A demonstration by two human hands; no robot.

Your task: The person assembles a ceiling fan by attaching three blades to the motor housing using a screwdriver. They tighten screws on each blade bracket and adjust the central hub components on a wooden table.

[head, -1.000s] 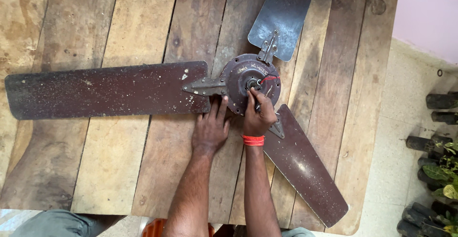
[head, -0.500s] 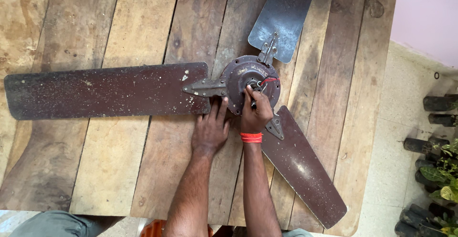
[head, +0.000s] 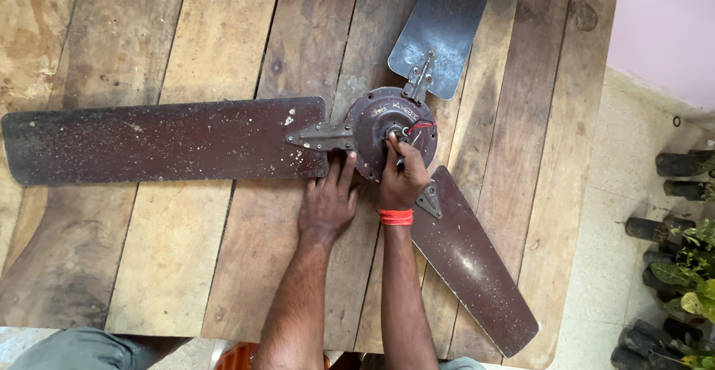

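A dusty brown ceiling fan lies on a plank table (head: 186, 266) with its round motor hub (head: 372, 120) facing up. Its three blades point left (head: 156, 143), up right (head: 443, 27) and down right (head: 469, 258). My right hand (head: 402, 180), with a red band at the wrist, rests on the hub, fingers curled at its centre around what looks like a thin dark tool. A short red wire (head: 421, 124) loops out just beside it. My left hand (head: 328, 202) lies flat on the planks, fingers apart, its tips against the hub's rim and the left blade's bracket (head: 320, 137).
The table's right edge drops to a pale tiled floor (head: 596, 266). Several small plants in dark bags (head: 678, 266) stand along the far right. A pink wall (head: 670, 27) rises at the top right. Something orange (head: 238, 355) shows under the table's near edge.
Both hands stay at the hub in nearly the same pose; only the view has shifted slightly.
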